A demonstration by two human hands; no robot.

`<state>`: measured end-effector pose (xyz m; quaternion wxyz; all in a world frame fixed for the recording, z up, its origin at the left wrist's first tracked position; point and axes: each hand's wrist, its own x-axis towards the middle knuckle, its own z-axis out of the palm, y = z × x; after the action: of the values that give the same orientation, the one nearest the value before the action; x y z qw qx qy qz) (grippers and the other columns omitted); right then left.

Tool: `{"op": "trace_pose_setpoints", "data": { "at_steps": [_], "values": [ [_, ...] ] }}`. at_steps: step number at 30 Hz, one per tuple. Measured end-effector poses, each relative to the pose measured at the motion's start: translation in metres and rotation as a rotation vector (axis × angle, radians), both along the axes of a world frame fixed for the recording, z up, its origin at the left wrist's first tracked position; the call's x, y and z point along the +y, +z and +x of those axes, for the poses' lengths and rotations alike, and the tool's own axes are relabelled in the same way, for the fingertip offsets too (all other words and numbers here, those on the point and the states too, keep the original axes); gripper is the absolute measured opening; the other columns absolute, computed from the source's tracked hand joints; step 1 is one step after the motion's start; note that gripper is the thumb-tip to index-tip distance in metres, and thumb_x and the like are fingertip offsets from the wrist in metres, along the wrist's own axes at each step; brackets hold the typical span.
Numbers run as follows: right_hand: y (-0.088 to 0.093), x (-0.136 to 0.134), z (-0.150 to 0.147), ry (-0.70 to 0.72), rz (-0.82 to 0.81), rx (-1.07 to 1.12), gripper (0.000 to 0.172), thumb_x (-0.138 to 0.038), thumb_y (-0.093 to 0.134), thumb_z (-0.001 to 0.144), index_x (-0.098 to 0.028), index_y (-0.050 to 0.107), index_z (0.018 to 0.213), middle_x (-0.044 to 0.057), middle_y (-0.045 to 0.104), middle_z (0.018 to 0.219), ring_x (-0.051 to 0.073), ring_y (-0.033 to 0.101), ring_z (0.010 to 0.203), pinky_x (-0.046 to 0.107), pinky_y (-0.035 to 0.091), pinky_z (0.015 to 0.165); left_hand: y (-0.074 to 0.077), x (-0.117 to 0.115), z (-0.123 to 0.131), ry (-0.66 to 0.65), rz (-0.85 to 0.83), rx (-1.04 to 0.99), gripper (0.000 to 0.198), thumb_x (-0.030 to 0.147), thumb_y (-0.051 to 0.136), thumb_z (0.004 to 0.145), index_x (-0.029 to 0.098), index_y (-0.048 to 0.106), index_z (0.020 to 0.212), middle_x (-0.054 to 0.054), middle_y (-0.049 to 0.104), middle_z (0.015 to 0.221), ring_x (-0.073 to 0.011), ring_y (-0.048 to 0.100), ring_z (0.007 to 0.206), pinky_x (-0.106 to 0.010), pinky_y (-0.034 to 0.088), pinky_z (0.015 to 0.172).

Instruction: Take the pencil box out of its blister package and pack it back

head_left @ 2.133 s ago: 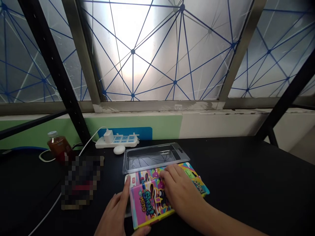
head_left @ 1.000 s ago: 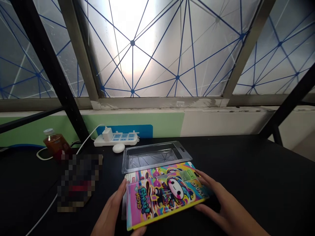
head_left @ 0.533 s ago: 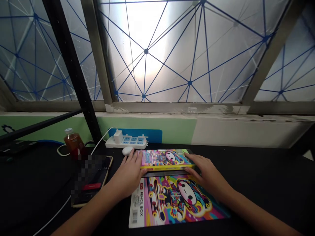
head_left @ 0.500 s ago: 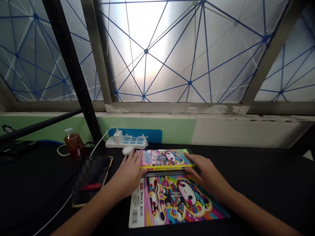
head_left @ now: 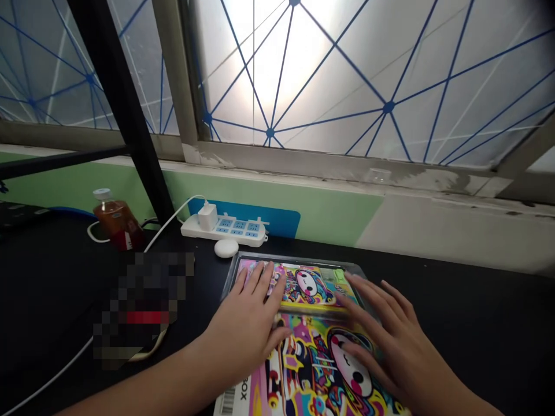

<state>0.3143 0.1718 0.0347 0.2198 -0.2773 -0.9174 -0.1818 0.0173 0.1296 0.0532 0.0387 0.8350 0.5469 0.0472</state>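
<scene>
A colourful pencil box (head_left: 303,287) with a cartoon face lies in a clear plastic tray (head_left: 234,276) on the black table. My left hand (head_left: 247,323) rests flat on the box's left end, fingers spread. Over the right end my right hand (head_left: 390,341) lies with fingers stretched out. In front of the box lies a printed cardboard insert (head_left: 312,370) with the same cartoon picture, partly under both hands.
A white power strip (head_left: 223,227) with a plugged charger sits by the green wall, a small white oval case (head_left: 226,248) in front of it. A bottle of brown drink (head_left: 115,221) stands at left. A blurred phone (head_left: 139,300) and white cable (head_left: 52,378) lie left.
I lifted the pencil box off the insert and set it into the clear tray behind. Both hands have flattened on top of it. The camera has moved closer and tilted down.
</scene>
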Motion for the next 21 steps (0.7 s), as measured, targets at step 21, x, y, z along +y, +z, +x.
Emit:
{"op": "trace_pose_setpoints", "data": {
  "at_steps": [21],
  "values": [
    [0.011,-0.035,-0.023,-0.154,-0.636,0.052,0.026,-0.047,0.067,0.095,-0.024,0.064,0.107,0.010,0.068,0.104,0.028,0.067,0.091,0.044,0.060,0.076,-0.020,0.005,-0.020,-0.023,0.422,0.124,0.066,0.057,0.028,0.108,0.015,0.052,0.153,-0.023,0.050,0.156,-0.0421,0.049,0.143,-0.060,0.053,0.106]
  ]
}}
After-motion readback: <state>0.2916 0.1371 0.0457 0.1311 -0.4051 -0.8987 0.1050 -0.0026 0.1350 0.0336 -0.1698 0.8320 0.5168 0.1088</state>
